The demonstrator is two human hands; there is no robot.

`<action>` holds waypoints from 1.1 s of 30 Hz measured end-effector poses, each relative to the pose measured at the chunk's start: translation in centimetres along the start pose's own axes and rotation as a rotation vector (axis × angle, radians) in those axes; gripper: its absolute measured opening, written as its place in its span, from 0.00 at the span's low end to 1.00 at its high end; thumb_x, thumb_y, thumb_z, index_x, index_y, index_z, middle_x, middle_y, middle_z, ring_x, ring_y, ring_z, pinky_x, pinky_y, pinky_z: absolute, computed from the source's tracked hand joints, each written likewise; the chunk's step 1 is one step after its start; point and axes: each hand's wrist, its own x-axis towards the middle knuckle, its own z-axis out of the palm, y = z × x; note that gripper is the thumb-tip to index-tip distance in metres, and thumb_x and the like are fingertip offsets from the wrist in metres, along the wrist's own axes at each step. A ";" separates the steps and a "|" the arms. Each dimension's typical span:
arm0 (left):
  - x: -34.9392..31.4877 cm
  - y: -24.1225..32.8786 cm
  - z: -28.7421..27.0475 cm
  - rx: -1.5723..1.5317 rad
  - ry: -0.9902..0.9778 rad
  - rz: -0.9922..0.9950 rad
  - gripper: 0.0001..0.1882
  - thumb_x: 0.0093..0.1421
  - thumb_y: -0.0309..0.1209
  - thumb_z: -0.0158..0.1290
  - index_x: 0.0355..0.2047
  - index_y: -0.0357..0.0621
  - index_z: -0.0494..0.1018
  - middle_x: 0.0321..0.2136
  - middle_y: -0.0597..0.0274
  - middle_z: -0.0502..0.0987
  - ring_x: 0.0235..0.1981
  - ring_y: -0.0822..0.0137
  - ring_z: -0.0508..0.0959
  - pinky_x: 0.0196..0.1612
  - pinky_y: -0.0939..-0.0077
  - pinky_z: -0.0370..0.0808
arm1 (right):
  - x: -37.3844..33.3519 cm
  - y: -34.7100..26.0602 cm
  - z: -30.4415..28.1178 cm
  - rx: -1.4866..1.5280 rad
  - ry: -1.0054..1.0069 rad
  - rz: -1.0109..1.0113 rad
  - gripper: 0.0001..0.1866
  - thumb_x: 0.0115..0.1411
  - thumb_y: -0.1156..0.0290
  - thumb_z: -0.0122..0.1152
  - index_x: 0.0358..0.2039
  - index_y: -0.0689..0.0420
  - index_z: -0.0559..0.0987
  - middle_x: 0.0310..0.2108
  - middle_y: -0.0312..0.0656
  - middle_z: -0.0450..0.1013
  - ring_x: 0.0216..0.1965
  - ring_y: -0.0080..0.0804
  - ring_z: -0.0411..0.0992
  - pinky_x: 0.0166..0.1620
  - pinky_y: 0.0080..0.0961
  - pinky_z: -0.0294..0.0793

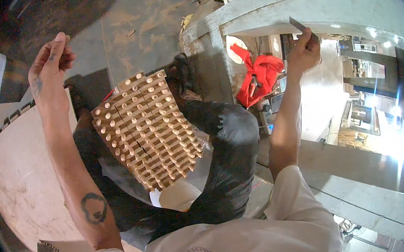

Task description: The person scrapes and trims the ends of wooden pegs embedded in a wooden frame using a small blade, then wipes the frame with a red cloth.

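A: Where was the wooden rack [145, 132], and did any fingers touch it?

B: No. It lay over the lap [230, 135], with its many pale pegs [135, 99] standing up. It was between the 2 hands but nearer to the body, well apart from the fingers of both.

A: How were the left fingers?

B: The left hand [50, 62] was up in the air. Its fingers were half curled, the thumb stretched outward. I saw nothing in them, but the palm was hidden, so I could not tell if they held something small.

A: And the right?

B: The right hand [304, 52] was closed on a thin flat strip [295, 23], whose free end stuck out beyond the fingers, in front of the counter [348, 7]. The red cloth [263, 74] lay to the left of these fingers and slightly nearer to the body.

A: How could the person handle these well?

B: In my judgement, the knees should have kept the rack level, because the pegs looked easy to knock. The strip needed a firm pinch, with its free end pointed away from the left fingers.
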 end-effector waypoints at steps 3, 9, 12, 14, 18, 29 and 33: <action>0.0 -0.1 -0.1 -0.017 -0.005 0.008 0.13 0.62 0.39 0.64 0.35 0.42 0.83 0.26 0.69 0.78 0.28 0.76 0.75 0.35 0.80 0.69 | 0.1 -0.2 -0.7 -0.097 -0.006 -0.053 0.20 0.69 0.57 0.60 0.31 0.63 0.82 0.23 0.44 0.80 0.23 0.33 0.78 0.27 0.31 0.76; 0.0 0.2 -0.6 0.016 0.009 -0.007 0.14 0.66 0.40 0.61 0.38 0.40 0.82 0.27 0.68 0.77 0.30 0.75 0.73 0.36 0.79 0.68 | 0.1 -1.8 -1.2 -0.289 0.047 -0.230 0.17 0.69 0.61 0.58 0.32 0.63 0.83 0.26 0.46 0.81 0.24 0.40 0.80 0.28 0.36 0.77; 0.0 0.4 -0.8 -0.004 -0.003 0.010 0.13 0.65 0.40 0.62 0.37 0.41 0.82 0.27 0.68 0.78 0.30 0.74 0.75 0.37 0.78 0.70 | -0.8 -4.9 -2.4 -0.362 0.050 -0.013 0.16 0.69 0.63 0.58 0.32 0.65 0.82 0.24 0.47 0.80 0.23 0.40 0.79 0.29 0.37 0.78; 0.0 0.3 -0.5 -0.009 -0.006 0.014 0.12 0.65 0.39 0.62 0.37 0.42 0.82 0.28 0.67 0.79 0.30 0.74 0.76 0.37 0.77 0.71 | -2.6 -8.2 -3.9 -0.191 0.002 0.135 0.15 0.70 0.65 0.57 0.38 0.65 0.83 0.23 0.44 0.80 0.22 0.32 0.77 0.26 0.29 0.75; -0.5 0.3 0.5 -0.023 -0.038 0.071 0.12 0.63 0.38 0.62 0.31 0.42 0.81 0.24 0.67 0.78 0.26 0.76 0.74 0.32 0.81 0.69 | -7.9 -16.2 -5.3 0.585 -0.434 0.245 0.13 0.70 0.71 0.58 0.50 0.65 0.81 0.25 0.42 0.79 0.22 0.24 0.76 0.27 0.16 0.75; -0.6 1.5 1.7 0.035 -0.004 0.044 0.16 0.69 0.36 0.57 0.28 0.37 0.76 0.20 0.66 0.73 0.21 0.74 0.70 0.28 0.74 0.68 | -14.3 -22.3 -3.4 0.937 -1.093 -0.293 0.15 0.64 0.71 0.65 0.47 0.67 0.83 0.29 0.44 0.77 0.26 0.25 0.73 0.29 0.18 0.70; -0.4 1.4 1.6 -0.002 -0.020 0.033 0.15 0.69 0.35 0.57 0.28 0.37 0.76 0.20 0.66 0.74 0.21 0.74 0.70 0.28 0.74 0.68 | -15.1 -22.1 -3.1 0.833 -1.168 -0.265 0.11 0.60 0.82 0.66 0.44 0.69 0.83 0.36 0.49 0.80 0.32 0.29 0.79 0.35 0.20 0.77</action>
